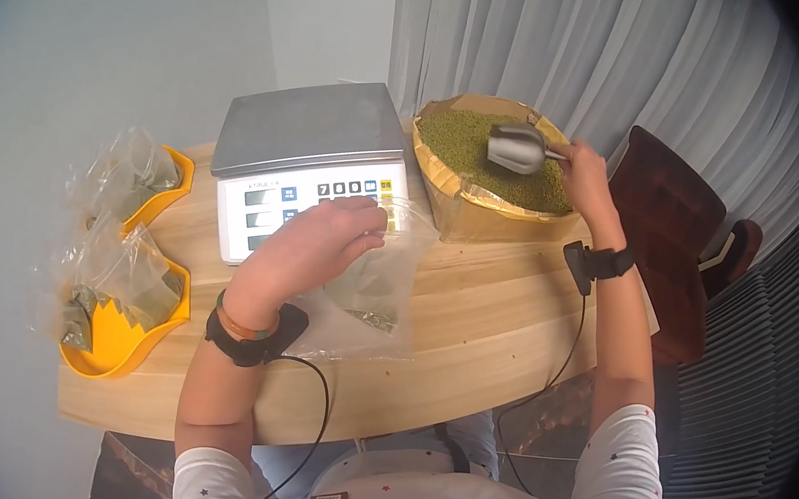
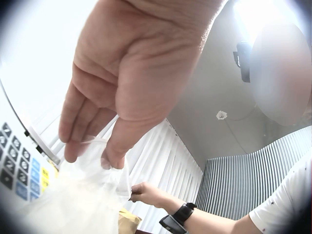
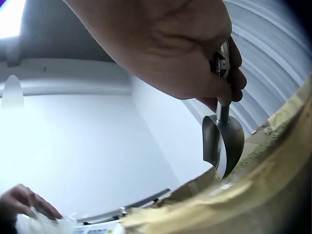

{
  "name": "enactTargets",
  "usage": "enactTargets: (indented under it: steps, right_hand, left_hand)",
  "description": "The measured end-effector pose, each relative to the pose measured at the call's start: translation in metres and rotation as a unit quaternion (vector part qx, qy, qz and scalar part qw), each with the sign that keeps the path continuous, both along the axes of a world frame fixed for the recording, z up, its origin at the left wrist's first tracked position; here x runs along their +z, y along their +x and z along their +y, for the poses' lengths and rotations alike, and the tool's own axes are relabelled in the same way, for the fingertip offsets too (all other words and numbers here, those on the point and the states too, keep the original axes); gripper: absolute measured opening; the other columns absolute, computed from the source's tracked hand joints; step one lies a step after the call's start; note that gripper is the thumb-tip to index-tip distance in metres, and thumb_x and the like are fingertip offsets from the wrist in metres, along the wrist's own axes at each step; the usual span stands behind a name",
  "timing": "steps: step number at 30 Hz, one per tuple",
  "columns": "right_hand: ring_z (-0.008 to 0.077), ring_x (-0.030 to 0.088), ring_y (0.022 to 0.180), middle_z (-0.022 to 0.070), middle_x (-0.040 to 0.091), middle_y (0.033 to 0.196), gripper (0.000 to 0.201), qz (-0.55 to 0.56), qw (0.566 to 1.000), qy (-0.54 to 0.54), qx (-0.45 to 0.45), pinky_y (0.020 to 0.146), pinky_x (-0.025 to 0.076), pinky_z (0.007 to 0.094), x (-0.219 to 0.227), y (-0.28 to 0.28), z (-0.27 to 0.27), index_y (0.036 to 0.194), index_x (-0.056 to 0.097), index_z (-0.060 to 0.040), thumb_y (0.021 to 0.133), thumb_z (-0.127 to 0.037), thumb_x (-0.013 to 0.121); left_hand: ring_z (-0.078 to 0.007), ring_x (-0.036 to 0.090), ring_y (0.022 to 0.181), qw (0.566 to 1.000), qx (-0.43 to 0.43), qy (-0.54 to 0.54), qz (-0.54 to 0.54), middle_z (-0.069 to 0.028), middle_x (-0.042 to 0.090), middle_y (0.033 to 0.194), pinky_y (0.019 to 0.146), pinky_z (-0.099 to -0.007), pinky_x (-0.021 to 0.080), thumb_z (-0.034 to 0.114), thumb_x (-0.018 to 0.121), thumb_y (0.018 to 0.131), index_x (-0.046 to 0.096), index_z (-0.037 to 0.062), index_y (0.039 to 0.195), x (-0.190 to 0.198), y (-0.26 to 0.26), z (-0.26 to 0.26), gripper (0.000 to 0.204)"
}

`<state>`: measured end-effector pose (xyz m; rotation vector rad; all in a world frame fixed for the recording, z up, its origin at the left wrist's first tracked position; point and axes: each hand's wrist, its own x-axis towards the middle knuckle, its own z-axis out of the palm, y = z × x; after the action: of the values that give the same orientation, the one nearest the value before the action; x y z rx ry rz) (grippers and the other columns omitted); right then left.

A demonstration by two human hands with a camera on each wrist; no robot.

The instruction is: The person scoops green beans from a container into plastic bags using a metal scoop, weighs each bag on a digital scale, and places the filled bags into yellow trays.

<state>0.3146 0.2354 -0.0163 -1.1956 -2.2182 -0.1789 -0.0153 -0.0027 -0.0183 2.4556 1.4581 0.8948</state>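
My right hand (image 1: 584,178) grips the handle of a metal scoop (image 1: 517,150), held over a box of small green beans (image 1: 463,147). In the right wrist view the scoop (image 3: 224,144) hangs from the curled fingers, its bowl near the box rim. My left hand (image 1: 322,239) pinches the top of a clear plastic bag (image 1: 379,292) between thumb and fingers, in front of the scale. The left wrist view shows the bag's thin film (image 2: 92,170) at the fingertips. Some green contents show low in the bag.
A digital scale (image 1: 318,138) with a grey platform stands at the back of the wooden table (image 1: 470,329). Two yellow trays (image 1: 120,339) on the left hold filled clear bags (image 1: 149,277). A dark red chair (image 1: 667,214) stands beyond the right table edge. Cables hang from both wrists.
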Motion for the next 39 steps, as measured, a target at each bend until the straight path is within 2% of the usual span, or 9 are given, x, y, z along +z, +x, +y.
enactTargets:
  steps: [2, 6, 9, 12, 16, 18, 28, 37, 39]
  right_hand:
    - [0.0405, 0.064, 0.099, 0.0224, 0.068, 0.099, 0.042, -0.082, 0.993, -0.004, -0.082, 0.087, 0.05, 0.0464, -0.021, 0.007, 0.02, 0.113, 0.075, -0.0103, 0.081, 0.01, 0.057]
    - [0.0405, 0.066, 0.1, 0.0237, 0.07, 0.101, 0.047, -0.054, 0.987, -0.129, -0.078, 0.086, 0.052, 0.0441, -0.038, 0.002, 0.022, 0.115, 0.075, -0.011, 0.079, 0.013, 0.055]
    - [0.0294, 0.071, 0.092, 0.0225, 0.072, 0.104, 0.039, 0.043, 0.963, -0.255, 0.069, 0.084, 0.053, 0.0347, -0.045, 0.002, 0.023, 0.114, 0.075, -0.0089, 0.083, 0.009, 0.061]
    - [0.022, 0.07, 0.088, 0.0173, 0.075, 0.103, 0.032, 0.038, 0.946, -0.293, 0.133, 0.082, 0.053, 0.0325, -0.045, -0.003, 0.023, 0.114, 0.074, -0.0065, 0.086, 0.006, 0.064]
    - [0.0167, 0.067, 0.085, 0.0108, 0.076, 0.096, 0.03, 0.068, 0.925, -0.344, 0.147, 0.079, 0.052, 0.03, -0.04, -0.01, 0.018, 0.115, 0.074, -0.0032, 0.088, 0.005, 0.064]
    - [0.0114, 0.063, 0.08, 0.005, 0.073, 0.088, 0.027, 0.136, 0.873, -0.445, 0.145, 0.075, 0.051, 0.0262, -0.042, -0.008, 0.025, 0.115, 0.073, -0.0008, 0.09, 0.005, 0.063]
    - [0.0088, 0.059, 0.077, 0.0027, 0.069, 0.088, 0.031, 0.224, 0.871, -0.425, 0.103, 0.069, 0.048, 0.0223, -0.046, 0.001, 0.034, 0.119, 0.071, 0.0012, 0.091, 0.007, 0.059]
    - [0.0119, 0.059, 0.085, 0.0026, 0.067, 0.094, 0.031, 0.232, 0.876, -0.416, 0.079, 0.082, 0.048, 0.0271, -0.043, 0.01, 0.034, 0.124, 0.068, 0.0007, 0.094, 0.001, 0.06]
    - [0.0096, 0.058, 0.079, 0.0007, 0.065, 0.085, 0.029, 0.263, 0.879, -0.385, 0.103, 0.069, 0.046, 0.0238, -0.045, 0.01, 0.033, 0.122, 0.07, -0.0024, 0.095, 0.0, 0.061]
  left_hand:
    - [-0.0389, 0.058, 0.087, 1.0, 0.001, 0.001, -0.001, -0.0169, 0.059, 0.092, 0.076, -0.0431, 0.047, 0.009, 0.063, 0.092, 0.056, -0.0012, 0.096, -0.001, -0.001, 0.001, 0.013]
    - [-0.039, 0.058, 0.087, 1.0, -0.003, 0.007, -0.007, -0.0169, 0.059, 0.091, 0.076, -0.0432, 0.047, 0.009, 0.063, 0.092, 0.056, -0.0012, 0.096, -0.002, -0.001, 0.001, 0.012]
    - [-0.0387, 0.058, 0.086, 1.0, -0.002, 0.002, -0.012, -0.0166, 0.059, 0.09, 0.075, -0.0432, 0.047, 0.009, 0.063, 0.092, 0.056, -0.001, 0.095, -0.002, -0.001, 0.001, 0.013]
    - [-0.0382, 0.057, 0.085, 1.0, -0.004, -0.002, -0.016, -0.0162, 0.059, 0.09, 0.074, -0.0429, 0.047, 0.009, 0.063, 0.092, 0.056, -0.0009, 0.095, -0.002, -0.001, 0.001, 0.013]
    - [-0.0378, 0.057, 0.084, 1.0, -0.003, -0.006, -0.018, -0.0157, 0.058, 0.089, 0.072, -0.0423, 0.047, 0.009, 0.064, 0.092, 0.056, -0.0009, 0.096, -0.001, 0.0, 0.001, 0.013]
    - [-0.0377, 0.059, 0.088, 1.0, 0.003, -0.014, -0.008, -0.015, 0.061, 0.091, 0.074, -0.0439, 0.048, 0.011, 0.063, 0.092, 0.057, 0.0, 0.096, 0.002, 0.0, -0.001, 0.013]
    - [-0.0383, 0.058, 0.086, 1.0, -0.006, -0.001, -0.016, -0.0155, 0.059, 0.09, 0.073, -0.0432, 0.046, 0.008, 0.065, 0.09, 0.056, -0.0011, 0.096, 0.002, 0.001, 0.0, 0.014]
    - [-0.0386, 0.058, 0.086, 1.0, -0.005, -0.002, -0.019, -0.0153, 0.059, 0.089, 0.072, -0.0434, 0.046, 0.008, 0.065, 0.09, 0.056, -0.0008, 0.095, 0.0, 0.001, 0.001, 0.014]
    - [-0.0387, 0.058, 0.086, 1.0, -0.004, -0.006, -0.021, -0.0154, 0.059, 0.089, 0.072, -0.0434, 0.046, 0.008, 0.066, 0.09, 0.056, -0.0009, 0.095, 0.0, 0.001, 0.001, 0.014]
